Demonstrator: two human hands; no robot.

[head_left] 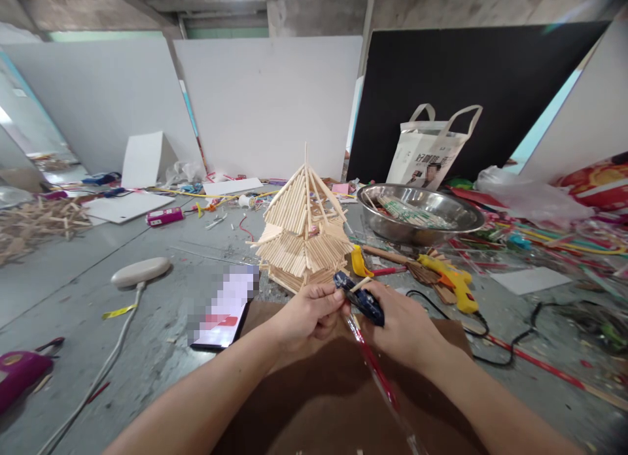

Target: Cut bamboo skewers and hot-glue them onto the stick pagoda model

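Observation:
My right hand [405, 324] is wrapped round a dark blue glue gun [360, 299] with a red and clear glue stick [375, 370] trailing out of its back. My left hand [307, 314] is closed in a pinch at the gun's nozzle, on a short wooden stick [362, 284]. Both hands hover over a brown cardboard sheet [314, 396]. Just beyond them stands a tiered pagoda model [304, 229] built of wooden sticks.
A phone [223, 308] lies left of the cardboard. A yellow glue gun [451, 278] with a black cord lies to the right, before a steel bowl [422, 213] of sticks. A white bag [429, 148], loose sticks [34, 219] and foam boards stand around.

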